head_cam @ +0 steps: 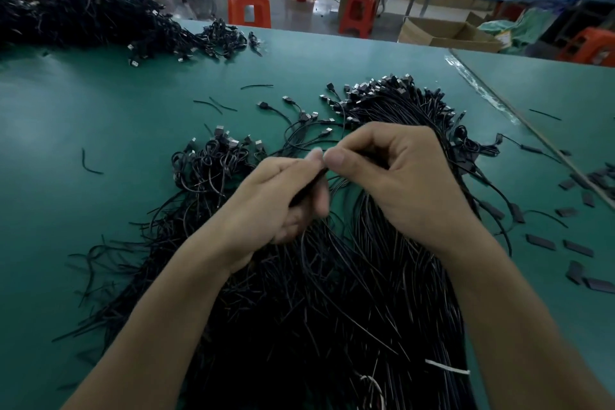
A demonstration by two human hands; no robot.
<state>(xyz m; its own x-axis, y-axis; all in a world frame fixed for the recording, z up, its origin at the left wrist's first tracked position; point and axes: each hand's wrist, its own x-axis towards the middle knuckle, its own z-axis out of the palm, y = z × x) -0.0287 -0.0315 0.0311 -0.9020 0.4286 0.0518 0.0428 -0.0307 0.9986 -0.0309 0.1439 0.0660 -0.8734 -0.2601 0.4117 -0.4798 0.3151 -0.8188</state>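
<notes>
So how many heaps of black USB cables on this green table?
3: a large black heap far left, a small coiled black bunch beside the left hand, a long black bundle under the right hand. Tails overlap; more may be hidden.

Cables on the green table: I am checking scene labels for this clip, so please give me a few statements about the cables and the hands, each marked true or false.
1. The left hand and the right hand both pinch one thin black cable above the heap. True.
2. The table is red. False: it is green; the stools beyond it are red.
3. Small flat black pieces lie on the table to the right of the heap. True.
4. The heap is made of white cables. False: they are black.
</notes>
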